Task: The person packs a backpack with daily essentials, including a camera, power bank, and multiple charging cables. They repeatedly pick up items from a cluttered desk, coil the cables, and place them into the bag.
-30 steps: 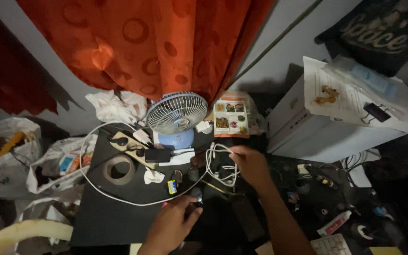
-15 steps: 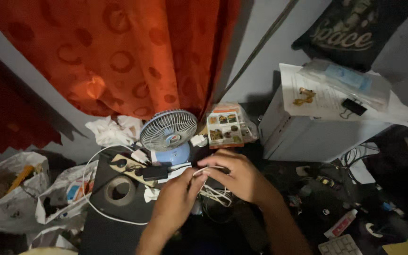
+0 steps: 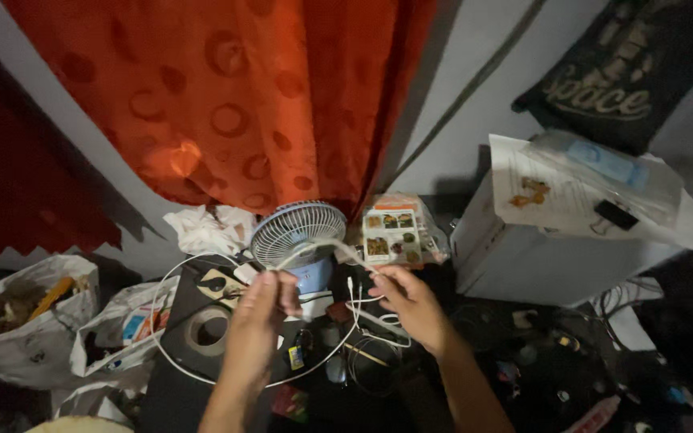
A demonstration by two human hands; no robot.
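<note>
White cable (image 3: 322, 243) stretched between left hand (image 3: 257, 309) and right hand (image 3: 407, 297), before small fan (image 3: 298, 232).

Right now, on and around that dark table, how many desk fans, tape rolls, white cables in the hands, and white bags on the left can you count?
Desk fan: 1
Tape roll: 1
White cable held between left hand and right hand: 1
White bags, one and another: 2
Total: 5

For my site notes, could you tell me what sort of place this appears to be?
Probably a cluttered corner of a home room used for small electrical jobs: an orange curtain hangs behind a small desk fan, and both hands hold a white cable above a dark, tool-strewn tabletop.
</note>
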